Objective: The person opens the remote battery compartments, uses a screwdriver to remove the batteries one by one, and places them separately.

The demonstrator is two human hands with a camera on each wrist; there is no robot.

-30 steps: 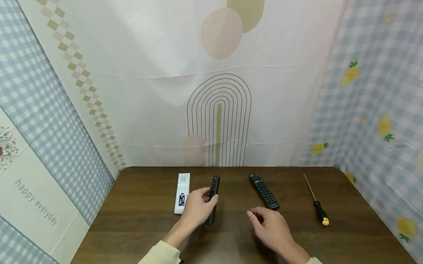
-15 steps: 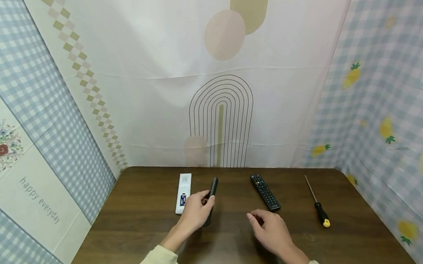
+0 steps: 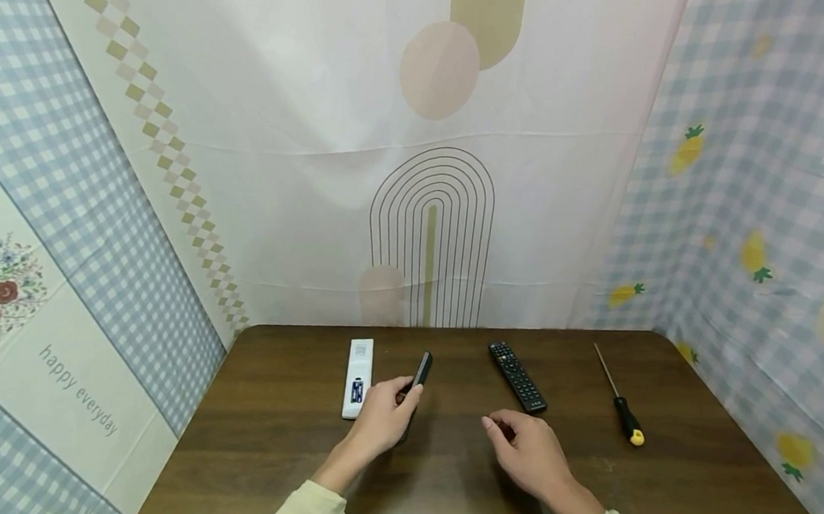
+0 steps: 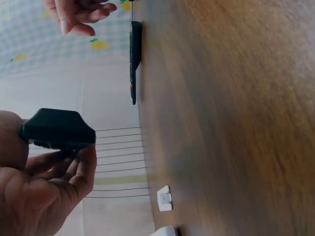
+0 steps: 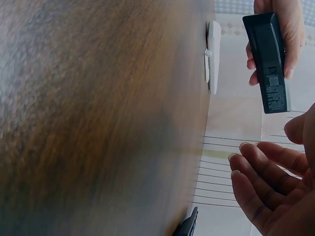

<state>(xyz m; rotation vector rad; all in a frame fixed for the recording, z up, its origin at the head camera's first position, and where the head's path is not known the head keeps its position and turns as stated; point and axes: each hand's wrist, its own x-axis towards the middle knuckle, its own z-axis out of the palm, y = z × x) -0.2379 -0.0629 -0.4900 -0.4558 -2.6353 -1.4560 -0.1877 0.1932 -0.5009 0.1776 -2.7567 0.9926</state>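
My left hand holds a black remote on its edge between thumb and fingers. In the right wrist view this remote shows its back, with a label near one end. My right hand hovers over the table with nothing in it, its fingers loosely bent. Just beyond it lies another black remote, buttons up. To the left of my left hand a white remote lies back up, batteries visible in its compartment.
A screwdriver with a black and yellow handle lies at the right of the wooden table. Patterned cloth hangs behind the table and along both sides.
The black remote in my left hand has turned, its far end tilting to the right and its button face passing out of sight. The right hand has barely moved.
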